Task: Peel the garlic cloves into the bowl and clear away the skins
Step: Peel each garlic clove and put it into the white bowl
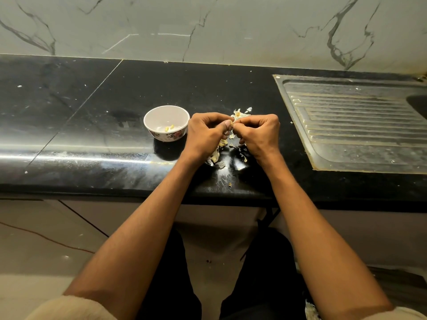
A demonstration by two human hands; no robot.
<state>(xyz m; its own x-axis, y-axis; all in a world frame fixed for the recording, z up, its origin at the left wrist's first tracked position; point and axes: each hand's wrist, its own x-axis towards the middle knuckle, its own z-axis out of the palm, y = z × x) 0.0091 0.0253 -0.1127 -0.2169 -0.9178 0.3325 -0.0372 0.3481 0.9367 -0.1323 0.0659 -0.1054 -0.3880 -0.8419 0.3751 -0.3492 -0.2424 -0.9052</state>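
A small white bowl (166, 123) with a flower pattern stands on the black counter, holding a couple of peeled yellow cloves (169, 128). Just right of it, my left hand (205, 135) and my right hand (258, 133) meet above the counter, fingers curled, pinching a garlic clove (231, 125) between their fingertips; the clove is mostly hidden. Papery garlic skins (240, 113) lie behind the hands. More skins and cloves (217, 155) lie beneath and in front of them.
The black stone counter (92, 116) meets a marbled wall behind. A steel sink drainboard (360, 125) is set into it at the right, with the basin at the far right edge. The counter's front edge runs close to my forearms.
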